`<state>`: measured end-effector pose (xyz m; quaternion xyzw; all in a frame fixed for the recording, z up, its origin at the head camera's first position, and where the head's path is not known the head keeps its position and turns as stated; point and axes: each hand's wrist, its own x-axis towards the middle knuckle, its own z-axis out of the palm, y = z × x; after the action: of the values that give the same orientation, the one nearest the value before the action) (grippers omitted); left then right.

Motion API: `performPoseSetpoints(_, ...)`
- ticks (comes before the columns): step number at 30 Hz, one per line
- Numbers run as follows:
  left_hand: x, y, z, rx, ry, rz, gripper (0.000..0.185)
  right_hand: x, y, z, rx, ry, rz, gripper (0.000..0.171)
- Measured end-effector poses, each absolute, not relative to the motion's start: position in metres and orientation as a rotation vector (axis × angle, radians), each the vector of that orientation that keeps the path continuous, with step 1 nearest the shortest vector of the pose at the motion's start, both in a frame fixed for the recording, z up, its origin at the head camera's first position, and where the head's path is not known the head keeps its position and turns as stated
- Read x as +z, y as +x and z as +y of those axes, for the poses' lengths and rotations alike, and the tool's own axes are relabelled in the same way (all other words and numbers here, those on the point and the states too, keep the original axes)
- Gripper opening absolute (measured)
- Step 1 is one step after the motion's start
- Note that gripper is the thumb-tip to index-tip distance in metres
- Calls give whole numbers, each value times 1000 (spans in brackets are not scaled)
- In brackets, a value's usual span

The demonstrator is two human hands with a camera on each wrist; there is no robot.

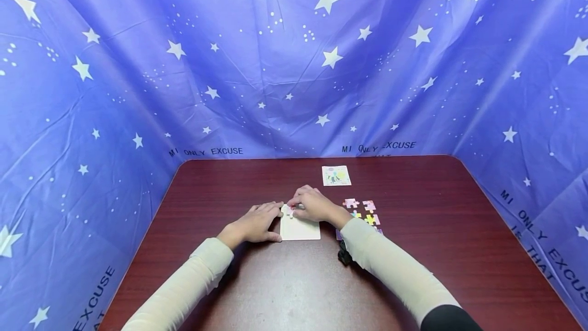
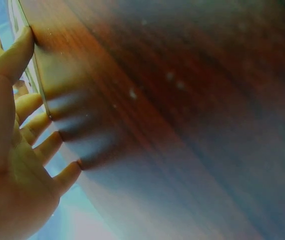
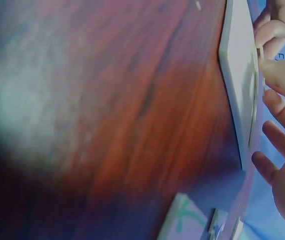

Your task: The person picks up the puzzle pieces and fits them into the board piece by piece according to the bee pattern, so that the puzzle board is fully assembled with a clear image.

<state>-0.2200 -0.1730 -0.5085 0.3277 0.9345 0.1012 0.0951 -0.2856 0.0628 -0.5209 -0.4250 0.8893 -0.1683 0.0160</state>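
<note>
Head view: the right hand (image 1: 314, 204) has its thumb and fingertips drawn close together on a small puzzle piece (image 1: 290, 210), pinching it over the far left corner of a white board (image 1: 300, 230). Whether that piece lies flat on the board or is slightly raised cannot be told, since the fingers cover much of it. Just left of those fingertips, the left hand (image 1: 257, 222) rests at the board's left edge, its fingers extended and the thumb spread well away from them, toward the near corner; it grips nothing. Left wrist view shows the same spread (the fingers stand apart from one another, tips down by the edge). Right wrist view has the thumb and forefinger nearly meeting, with the other fingers fanned out loosely behind.

To the right of the right fingers, past the knuckles and partly hidden by the wrist, loose puzzle pieces (image 1: 370, 219) in pink, yellow and purple lie on the dark red table (image 1: 413, 188). Beyond the right fingertips, and somewhat to their right, lies a printed card (image 1: 337, 175). Farther out from both hands hangs a blue curtain (image 1: 275, 65) with white stars.
</note>
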Motion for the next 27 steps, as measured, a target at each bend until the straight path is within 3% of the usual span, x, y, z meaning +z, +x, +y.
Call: performPoseSetpoints(27, -512, -220, -173, 309, 970, 2774, 64, -524, -279, 55, -449, -1314, 2824, 24)
